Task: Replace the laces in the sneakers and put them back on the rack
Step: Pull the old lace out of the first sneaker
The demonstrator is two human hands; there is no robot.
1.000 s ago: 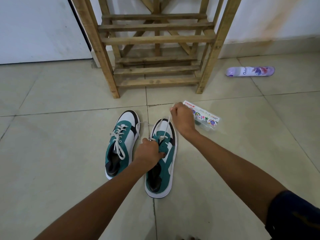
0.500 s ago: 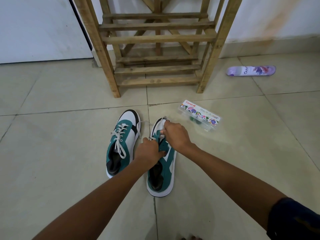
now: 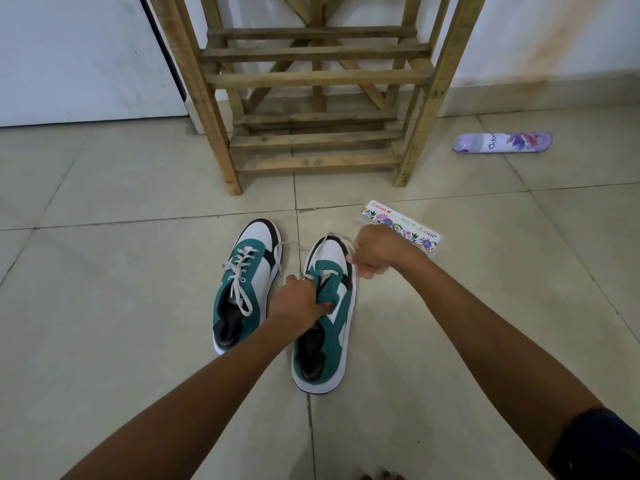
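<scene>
Two teal, white and black sneakers stand side by side on the tiled floor. The left sneaker point(image 3: 250, 285) is laced with a white lace. On the right sneaker point(image 3: 329, 327) my left hand point(image 3: 300, 300) grips the upper at the eyelets. Beside the toe of that shoe, my right hand point(image 3: 375, 252) pinches the white lace point(image 3: 325, 271), which runs from the lowest eyelets up to it. The wooden rack point(image 3: 318, 81) stands empty against the wall beyond the shoes.
A clear plastic box with a flowered label point(image 3: 412, 226) lies just right of my right hand. A purple spray can point(image 3: 503, 142) lies on its side on the floor at the right. A white door point(image 3: 76, 57) is at the left. My toes point(image 3: 381, 476) show at the bottom edge.
My right hand went from far above the toe down onto the eyelets, then back up and right, pulling the lace out. The left hand stayed on the shoe.
</scene>
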